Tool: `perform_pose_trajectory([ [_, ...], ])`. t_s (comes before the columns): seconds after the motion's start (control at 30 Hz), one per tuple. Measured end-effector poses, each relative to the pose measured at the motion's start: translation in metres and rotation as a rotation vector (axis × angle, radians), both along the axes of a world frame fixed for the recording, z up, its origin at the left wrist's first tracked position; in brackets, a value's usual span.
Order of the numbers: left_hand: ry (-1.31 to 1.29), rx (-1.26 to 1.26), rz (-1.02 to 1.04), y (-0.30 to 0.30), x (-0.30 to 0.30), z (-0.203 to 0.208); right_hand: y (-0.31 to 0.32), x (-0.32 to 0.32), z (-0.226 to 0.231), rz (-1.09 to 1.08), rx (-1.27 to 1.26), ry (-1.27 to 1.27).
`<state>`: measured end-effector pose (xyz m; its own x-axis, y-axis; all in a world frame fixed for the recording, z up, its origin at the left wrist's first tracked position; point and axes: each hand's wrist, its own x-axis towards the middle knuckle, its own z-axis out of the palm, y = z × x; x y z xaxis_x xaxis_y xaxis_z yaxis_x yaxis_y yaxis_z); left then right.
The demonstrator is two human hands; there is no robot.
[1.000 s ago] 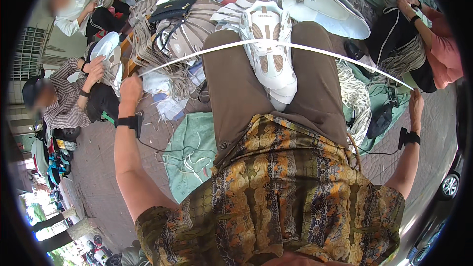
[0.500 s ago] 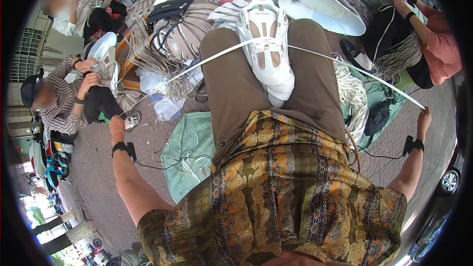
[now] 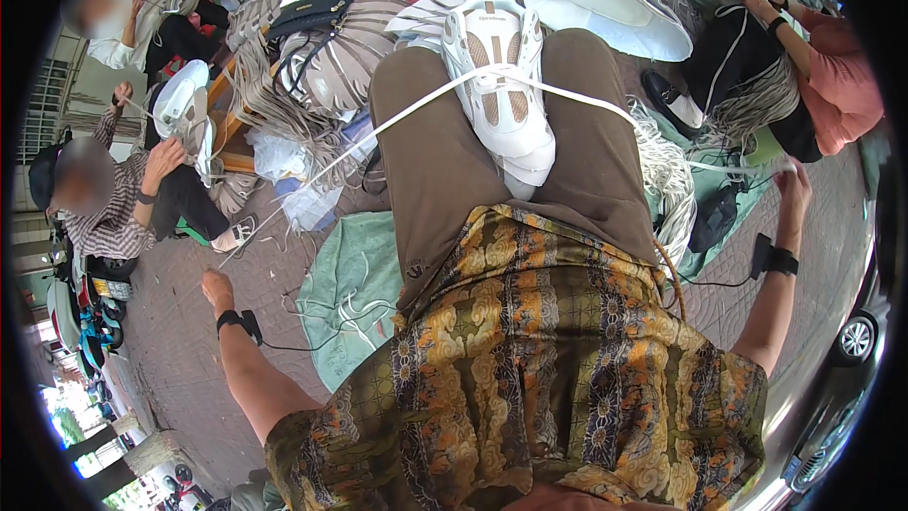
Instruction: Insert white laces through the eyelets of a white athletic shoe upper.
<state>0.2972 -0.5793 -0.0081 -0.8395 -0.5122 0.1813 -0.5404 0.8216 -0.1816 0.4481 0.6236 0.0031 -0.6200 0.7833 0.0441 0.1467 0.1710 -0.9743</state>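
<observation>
A white shoe with tan mesh panels is wedged between my knees, its toe toward me. A white shoelace crosses over its upper, with a length running out to each side. Far out at the left, my left hand is closed on one end, and that length is stretched straight. My right hand, out at the right, grips the other end with its fingertips. That side of the lace sags over my right knee and blurs near the hand.
Bundles of laces lie right of my knees. A green cloth is at the left. Ahead are a large white shoe part, a black pouch and piled shoe parts. Co-workers sit left and right; a person's hand works on a shoe.
My right hand has come up and slightly inward, and its side of the lace has gone from taut to slack. My left hand has dropped lower. The left co-worker has raised one hand.
</observation>
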Motion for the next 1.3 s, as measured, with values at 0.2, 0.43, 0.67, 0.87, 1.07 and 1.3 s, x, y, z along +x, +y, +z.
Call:
perform_pose_trajectory([
  [0.2,0.136,0.139,-0.204,0.028,-0.019,-0.015,-0.275,-0.134,0.094,0.73,0.036,0.108],
  [0.43,0.39,0.821,-0.779,0.285,-0.097,0.042,-0.363,-0.217,0.07,0.955,0.043,0.093],
  [0.67,0.391,1.12,-1.07,0.477,-0.111,0.099,-0.396,-0.241,0.057,0.905,0.713,0.095],
  [0.87,0.26,1.155,-1.149,0.545,-0.132,0.084,-0.399,-0.247,0.051,0.93,0.848,0.115],
  [1.07,0.251,1.067,-1.123,0.556,-0.138,0.079,-0.401,-0.253,0.052,0.985,0.959,0.128],
  [1.3,0.281,0.972,-1.289,0.55,-0.135,0.07,-0.396,-0.257,0.055,1.023,0.946,0.072],
])
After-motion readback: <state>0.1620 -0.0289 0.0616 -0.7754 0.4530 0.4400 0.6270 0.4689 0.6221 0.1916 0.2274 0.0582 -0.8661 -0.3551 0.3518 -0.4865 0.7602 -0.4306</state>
